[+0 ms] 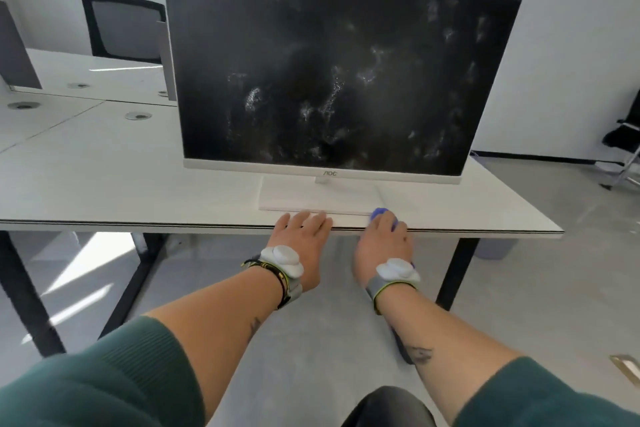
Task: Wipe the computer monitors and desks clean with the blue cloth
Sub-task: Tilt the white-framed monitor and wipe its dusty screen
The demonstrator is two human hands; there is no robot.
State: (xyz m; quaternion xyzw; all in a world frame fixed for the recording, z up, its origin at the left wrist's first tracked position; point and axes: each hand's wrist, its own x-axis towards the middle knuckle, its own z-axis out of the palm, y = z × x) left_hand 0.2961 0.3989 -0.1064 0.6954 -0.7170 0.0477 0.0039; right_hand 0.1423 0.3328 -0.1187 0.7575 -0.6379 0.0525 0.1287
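One AOC monitor; left hand flat on desk, right hand gripping blue cloth

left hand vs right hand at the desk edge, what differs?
The left hand lies flat on the desk with fingers straight and holds nothing; the right hand curls over the blue cloth. The left hand sits before the middle of the monitor base; the right hand is at the base's right corner. Both rest palm down at the desk's front edge.
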